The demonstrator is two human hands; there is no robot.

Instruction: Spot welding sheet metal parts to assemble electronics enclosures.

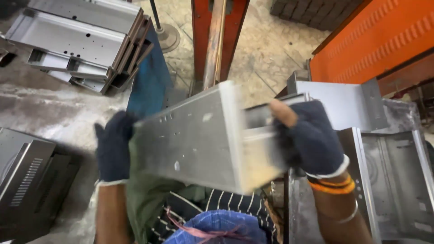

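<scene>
**Bent steel panel held up between two gloved hands**

The nearest thing to a container here is the blue woven sack [217,228] at the bottom edge, tied with a pinkish cord; what it holds cannot be seen. To the right lies an open sheet-metal tray shell [393,180], hollow side up, with only its own pressed ribs and holes showing inside.

The folded sheet-metal panel [199,140] is up in the air at the middle of the view, tilted, its punched face toward the camera. The left hand [113,147], in a dark glove, grips the panel's left edge with fingers curled behind it. The right hand [309,135], also gloved, clasps the right end, its bare thumb tip pressed on the upper lip; orange bangles sit on that wrist.

Behind, at top left, a stack of similar grey panels [81,40] rests on the floor. Dark louvred housings [31,180] lie at the left. An orange machine casing [375,36] fills the upper right, and a red upright frame [219,36] stands at centre top. The concrete floor [266,49] is stained and dusty.
</scene>
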